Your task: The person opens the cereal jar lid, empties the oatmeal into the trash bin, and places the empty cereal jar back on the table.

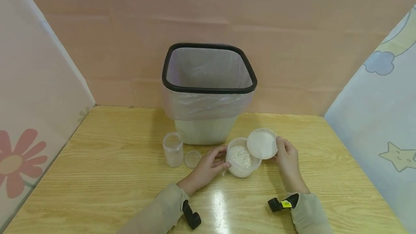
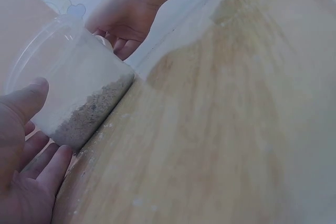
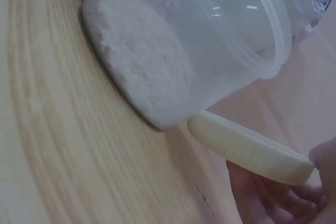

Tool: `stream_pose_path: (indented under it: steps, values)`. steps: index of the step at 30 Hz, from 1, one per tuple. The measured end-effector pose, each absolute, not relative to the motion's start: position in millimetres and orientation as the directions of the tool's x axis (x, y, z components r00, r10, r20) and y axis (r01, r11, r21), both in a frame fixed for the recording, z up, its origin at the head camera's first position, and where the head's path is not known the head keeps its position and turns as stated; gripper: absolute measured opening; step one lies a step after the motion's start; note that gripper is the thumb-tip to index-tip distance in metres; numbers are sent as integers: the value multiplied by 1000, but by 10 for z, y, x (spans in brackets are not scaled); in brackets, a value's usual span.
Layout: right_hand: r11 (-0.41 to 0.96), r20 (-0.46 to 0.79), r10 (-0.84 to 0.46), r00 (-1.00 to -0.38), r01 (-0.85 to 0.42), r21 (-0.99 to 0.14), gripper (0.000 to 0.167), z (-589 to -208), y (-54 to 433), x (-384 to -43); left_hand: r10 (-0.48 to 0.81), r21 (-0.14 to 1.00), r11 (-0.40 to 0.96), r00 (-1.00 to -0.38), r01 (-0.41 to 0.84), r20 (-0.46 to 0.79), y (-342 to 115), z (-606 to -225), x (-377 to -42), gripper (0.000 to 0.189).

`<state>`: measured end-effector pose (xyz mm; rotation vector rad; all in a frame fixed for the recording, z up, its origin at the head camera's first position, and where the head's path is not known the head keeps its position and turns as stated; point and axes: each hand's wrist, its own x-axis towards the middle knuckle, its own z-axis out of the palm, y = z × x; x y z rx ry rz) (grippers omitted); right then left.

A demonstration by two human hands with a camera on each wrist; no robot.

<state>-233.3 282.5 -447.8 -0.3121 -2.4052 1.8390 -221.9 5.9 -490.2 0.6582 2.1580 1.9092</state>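
A round translucent plastic tub (image 1: 239, 172) stands uncovered on the table, partly filled with pale loose grains (image 1: 241, 155); their exact kind cannot be told. My left hand (image 1: 209, 167) holds the tub's left side, with thumb and fingers spread round its wall, as the left wrist view also shows. To the right, my right hand (image 1: 288, 156) pinches the edge of a round white lid (image 1: 264, 143). The lid is tilted beside the tub and overlaps its right rim in the head view. In the right wrist view the lid (image 3: 252, 151) appears edge-on.
Behind the tub stands a bin (image 1: 203, 131) with a black rim and a clear liner bag. Left of my left hand are a small clear jar (image 1: 173, 151) and a flat clear round lid (image 1: 193, 159). Scattered bits (image 2: 97, 142) lie on the wooden table (image 1: 107, 176).
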Motion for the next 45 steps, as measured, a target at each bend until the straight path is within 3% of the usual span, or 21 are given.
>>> stream_pose_path:
  steps: [14,29,45]
  values:
    - [281,-108,257,-960,181,-943,60,-4542,2878,-2361,444,977,69,-883,204,153,57,-4880,-2208,53]
    - [610,63,257,-964,111,-785,32,-4571,2960,-2355,450,976,67,-880,207,156,61,-4921,-2228,52]
    - [691,31,220,-975,133,-711,35,-4526,2938,-2310,448,976,82,-882,203,146,58,-4894,-2207,52]
